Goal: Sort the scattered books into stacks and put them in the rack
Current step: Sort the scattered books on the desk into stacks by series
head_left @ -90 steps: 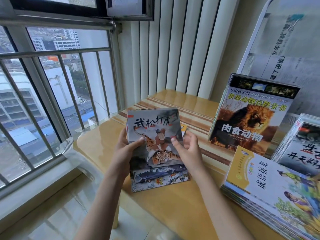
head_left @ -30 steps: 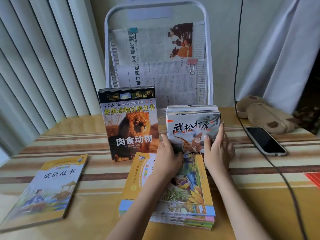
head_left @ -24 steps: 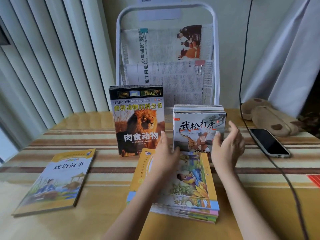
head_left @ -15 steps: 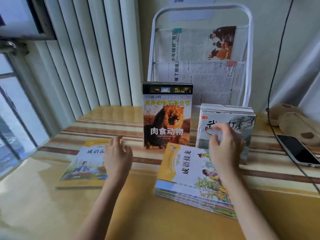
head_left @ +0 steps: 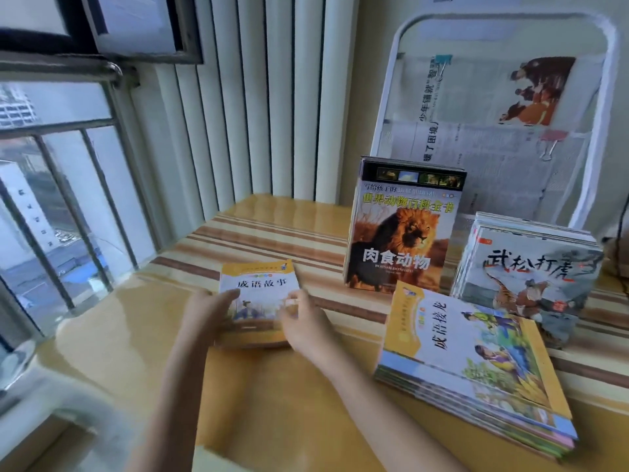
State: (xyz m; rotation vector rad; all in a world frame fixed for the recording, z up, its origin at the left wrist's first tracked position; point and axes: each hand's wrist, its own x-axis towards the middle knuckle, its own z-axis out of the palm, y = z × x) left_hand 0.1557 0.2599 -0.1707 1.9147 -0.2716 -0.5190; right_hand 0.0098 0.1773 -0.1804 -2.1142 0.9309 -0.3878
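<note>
We're gripping yellow book (head_left: 259, 294) w/ both hands, left hand (head_left: 208, 315) & right hand (head_left: 304, 327) clamping its sides, lying on counter (head_left: 112, 342), left of flat stack (head_left: 473, 366), rack (head_left: 384, 107) behind.

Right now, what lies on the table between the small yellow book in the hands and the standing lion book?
Nothing. In the head view, only bare striped table lies between the small yellow book and the lion book.

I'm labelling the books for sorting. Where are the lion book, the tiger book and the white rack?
lion book (head_left: 403, 229): head view, cover's lion picture.
tiger book (head_left: 531, 267): head view, front cover title.
white rack (head_left: 388, 93): head view, left frame tube.
</note>
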